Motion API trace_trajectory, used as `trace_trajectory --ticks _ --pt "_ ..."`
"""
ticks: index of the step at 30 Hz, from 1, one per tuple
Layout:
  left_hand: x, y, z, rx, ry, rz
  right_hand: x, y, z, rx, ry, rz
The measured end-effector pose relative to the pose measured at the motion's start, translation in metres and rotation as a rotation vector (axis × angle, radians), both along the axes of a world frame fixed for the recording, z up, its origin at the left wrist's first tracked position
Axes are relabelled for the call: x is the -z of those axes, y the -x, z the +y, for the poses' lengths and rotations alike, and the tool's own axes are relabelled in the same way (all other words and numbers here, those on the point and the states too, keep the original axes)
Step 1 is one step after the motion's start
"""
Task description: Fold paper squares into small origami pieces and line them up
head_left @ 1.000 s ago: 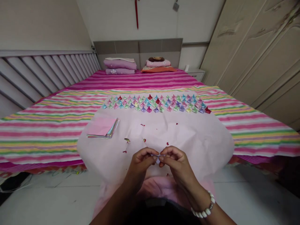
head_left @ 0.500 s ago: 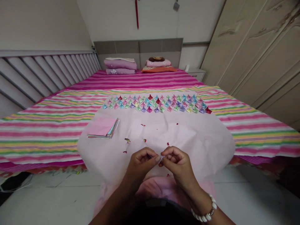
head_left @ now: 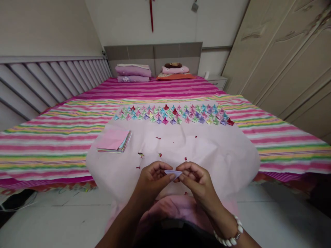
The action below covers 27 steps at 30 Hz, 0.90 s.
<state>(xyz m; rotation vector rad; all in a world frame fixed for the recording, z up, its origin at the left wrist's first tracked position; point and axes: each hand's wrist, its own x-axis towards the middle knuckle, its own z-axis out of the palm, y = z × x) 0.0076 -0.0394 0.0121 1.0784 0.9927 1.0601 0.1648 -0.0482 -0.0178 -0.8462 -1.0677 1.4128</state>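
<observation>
My left hand (head_left: pixel 152 179) and my right hand (head_left: pixel 195 179) meet over the near edge of a pale pink sheet (head_left: pixel 219 155) spread on the bed. Both pinch a small folded piece of pale lilac paper (head_left: pixel 172 173) between thumb and fingers. A white bead bracelet (head_left: pixel 230 237) circles my right wrist. Several small folded paper shapes in many colours (head_left: pixel 172 114) lie in rows at the far edge of the sheet. A stack of square coloured papers (head_left: pixel 113 140), pink on top, rests to the left.
Tiny paper scraps (head_left: pixel 141 155) dot the sheet. The bed has a striped pink, yellow and green cover (head_left: pixel 51 137). Folded pillows (head_left: pixel 133 73) and a headboard stand at the far end. A wardrobe (head_left: pixel 284 58) lines the right wall, a slatted panel (head_left: pixel 38 82) the left.
The folded paper has been turned between my fingertips, so more of its flat lilac face shows. Both hands stayed in place.
</observation>
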Motion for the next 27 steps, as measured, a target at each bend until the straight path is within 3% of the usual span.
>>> trace_trajectory --ticks 12,20,27 --pt "0.000 0.003 0.002 -0.033 -0.085 0.224 -0.006 0.002 0.001 0.023 -0.014 -0.092" --pt "0.002 0.005 0.003 -0.010 -0.314 0.402 -0.010 0.003 0.002 0.066 -0.064 -0.132" --pt "0.008 0.002 0.005 -0.036 -0.255 0.346 0.002 0.001 0.007 0.007 0.055 -0.068"
